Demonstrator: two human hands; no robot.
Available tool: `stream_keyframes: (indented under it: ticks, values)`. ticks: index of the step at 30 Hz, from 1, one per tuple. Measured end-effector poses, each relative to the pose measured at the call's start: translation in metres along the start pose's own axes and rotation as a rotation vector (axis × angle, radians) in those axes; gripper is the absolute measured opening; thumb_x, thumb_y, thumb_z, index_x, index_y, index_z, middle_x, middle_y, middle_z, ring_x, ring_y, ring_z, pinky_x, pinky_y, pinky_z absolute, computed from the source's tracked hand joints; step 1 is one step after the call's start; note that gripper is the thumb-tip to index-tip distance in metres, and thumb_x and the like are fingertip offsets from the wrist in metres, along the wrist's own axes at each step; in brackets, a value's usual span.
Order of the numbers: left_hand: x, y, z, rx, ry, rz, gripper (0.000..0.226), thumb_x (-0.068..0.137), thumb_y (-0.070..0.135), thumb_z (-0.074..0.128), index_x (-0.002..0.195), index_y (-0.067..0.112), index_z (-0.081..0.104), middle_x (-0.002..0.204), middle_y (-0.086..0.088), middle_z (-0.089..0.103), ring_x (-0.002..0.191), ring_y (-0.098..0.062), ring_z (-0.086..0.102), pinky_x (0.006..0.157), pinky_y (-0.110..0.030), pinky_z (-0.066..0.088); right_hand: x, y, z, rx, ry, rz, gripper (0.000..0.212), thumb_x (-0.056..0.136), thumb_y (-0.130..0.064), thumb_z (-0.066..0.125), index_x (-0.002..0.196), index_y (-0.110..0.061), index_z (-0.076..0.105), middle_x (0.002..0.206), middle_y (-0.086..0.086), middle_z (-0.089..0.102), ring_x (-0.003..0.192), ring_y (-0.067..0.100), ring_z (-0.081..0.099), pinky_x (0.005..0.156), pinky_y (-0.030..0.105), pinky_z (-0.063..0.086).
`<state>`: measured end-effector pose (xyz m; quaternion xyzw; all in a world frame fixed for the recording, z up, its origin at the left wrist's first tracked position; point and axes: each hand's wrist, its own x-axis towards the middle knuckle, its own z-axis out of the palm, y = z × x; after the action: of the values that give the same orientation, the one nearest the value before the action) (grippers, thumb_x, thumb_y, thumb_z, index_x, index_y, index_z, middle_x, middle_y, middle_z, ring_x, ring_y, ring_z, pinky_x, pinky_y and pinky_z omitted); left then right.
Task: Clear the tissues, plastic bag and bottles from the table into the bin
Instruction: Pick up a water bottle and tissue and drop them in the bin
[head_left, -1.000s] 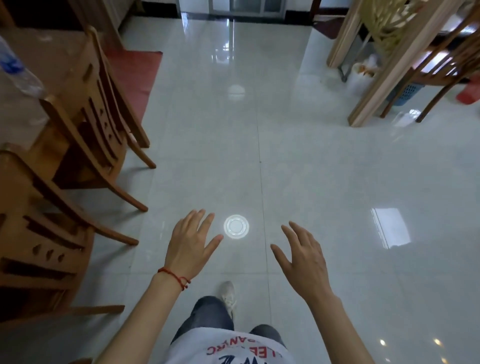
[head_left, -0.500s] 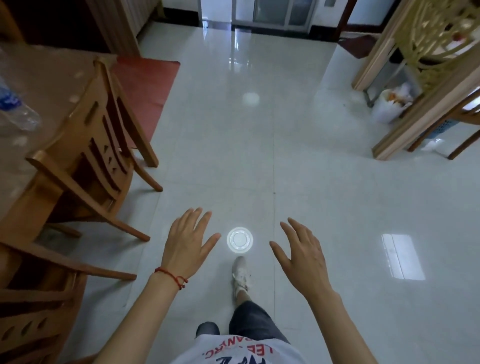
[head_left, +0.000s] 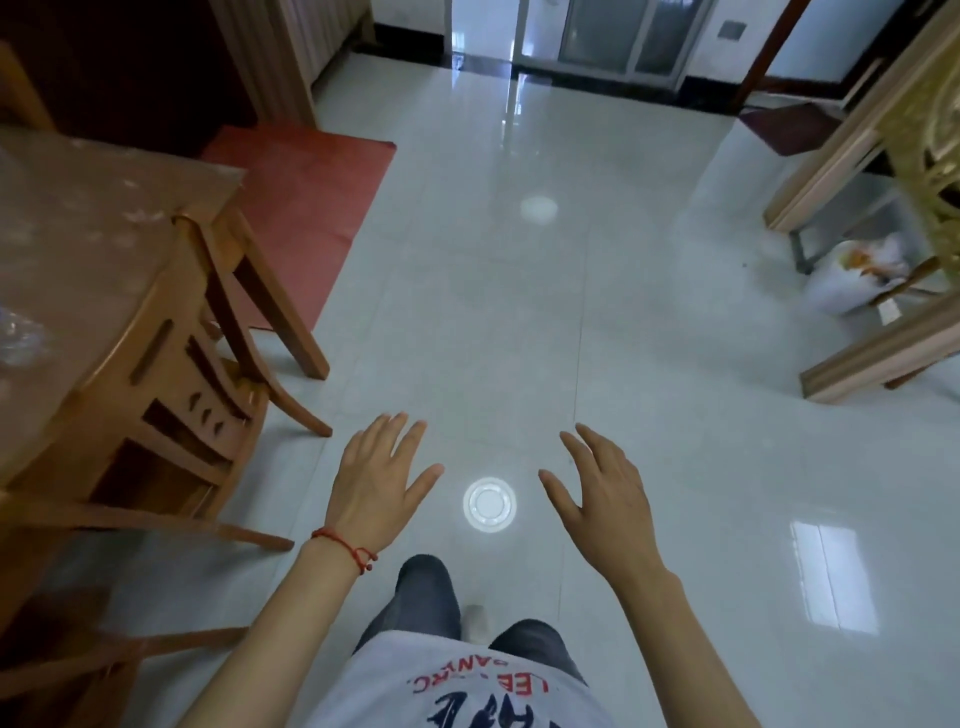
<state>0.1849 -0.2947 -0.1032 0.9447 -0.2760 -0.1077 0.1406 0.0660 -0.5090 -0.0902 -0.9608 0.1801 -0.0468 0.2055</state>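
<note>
My left hand and my right hand hover palm down over the tiled floor, fingers spread, holding nothing. The wooden table fills the left edge, and a clear crumpled plastic thing lies on it at the far left, partly cut off. A white bag-lined bin with rubbish in it stands on the floor at the far right, behind wooden furniture legs. No tissues show in this view.
A wooden chair is tucked against the table on my left, another chair frame lower left. A red mat lies beyond the table. A wooden furniture frame stands right. Glossy floor runs ahead.
I have walked forward; the table and chairs slid back along my left, and the bin moved lower on the right. Both hands stay spread and hold nothing.
</note>
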Motion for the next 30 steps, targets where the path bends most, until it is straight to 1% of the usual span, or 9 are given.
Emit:
stream_keyframes:
  ticks: [4, 11, 15, 18, 25, 27, 30]
  values:
    - [0.051, -0.017, -0.012, 0.013, 0.007, -0.020, 0.076, 0.091, 0.059, 0.013, 0.120, 0.006, 0.057, 0.121, -0.019, 0.060, 0.113, -0.038, 0.055, 0.091, -0.050, 0.045, 0.055, -0.006, 0.008, -0.002, -0.034, -0.008, 0.059, 0.088, -0.053, 0.035, 0.126, -0.012, 0.053, 0.133, 0.010, 0.053, 0.120, 0.029, 0.051, 0.097, 0.041, 0.040]
    - [0.148, -0.063, -0.042, 0.023, 0.008, -0.037, 0.077, 0.090, 0.060, 0.011, 0.120, 0.005, 0.057, 0.122, -0.019, 0.060, 0.112, -0.038, 0.056, 0.089, -0.051, 0.046, 0.167, -0.034, 0.019, -0.001, -0.012, -0.018, 0.060, 0.087, -0.052, 0.035, 0.124, -0.010, 0.055, 0.131, 0.012, 0.054, 0.119, 0.031, 0.052, 0.095, 0.043, 0.042]
    - [0.190, -0.087, -0.061, 0.038, 0.034, -0.066, 0.077, 0.091, 0.059, 0.010, 0.119, 0.006, 0.057, 0.121, -0.019, 0.060, 0.112, -0.038, 0.056, 0.089, -0.050, 0.046, 0.224, -0.051, 0.022, 0.006, -0.013, -0.032, 0.060, 0.087, -0.053, 0.038, 0.126, -0.010, 0.054, 0.133, 0.011, 0.053, 0.121, 0.030, 0.050, 0.098, 0.041, 0.039]
    - [0.212, -0.101, -0.071, 0.045, 0.031, -0.090, 0.076, 0.092, 0.058, 0.009, 0.118, 0.006, 0.058, 0.120, -0.018, 0.061, 0.111, -0.038, 0.057, 0.089, -0.049, 0.047, 0.257, -0.060, 0.026, 0.015, -0.028, -0.056, 0.060, 0.087, -0.053, 0.037, 0.125, -0.010, 0.054, 0.133, 0.012, 0.053, 0.121, 0.030, 0.050, 0.097, 0.043, 0.040]
    - [0.239, -0.121, -0.083, -0.002, 0.066, -0.234, 0.076, 0.090, 0.060, 0.009, 0.122, 0.008, 0.055, 0.124, -0.017, 0.058, 0.117, -0.037, 0.052, 0.092, -0.051, 0.044, 0.327, -0.084, 0.036, 0.011, -0.095, -0.211, 0.059, 0.087, -0.052, 0.035, 0.122, -0.008, 0.056, 0.130, 0.013, 0.055, 0.118, 0.032, 0.053, 0.095, 0.044, 0.042]
    - [0.246, -0.125, -0.085, -0.018, 0.098, -0.295, 0.077, 0.089, 0.061, 0.009, 0.124, 0.008, 0.054, 0.127, -0.016, 0.057, 0.120, -0.036, 0.050, 0.094, -0.050, 0.043, 0.350, -0.092, 0.039, 0.012, -0.119, -0.278, 0.059, 0.087, -0.051, 0.035, 0.122, -0.009, 0.056, 0.130, 0.013, 0.055, 0.117, 0.032, 0.053, 0.095, 0.044, 0.042]
    - [0.253, -0.131, -0.092, -0.043, 0.151, -0.408, 0.077, 0.090, 0.061, 0.010, 0.122, 0.008, 0.055, 0.125, -0.017, 0.058, 0.118, -0.037, 0.051, 0.093, -0.050, 0.044, 0.386, -0.107, 0.042, 0.018, -0.166, -0.389, 0.059, 0.087, -0.052, 0.035, 0.123, -0.009, 0.056, 0.130, 0.013, 0.055, 0.118, 0.032, 0.053, 0.095, 0.044, 0.042]
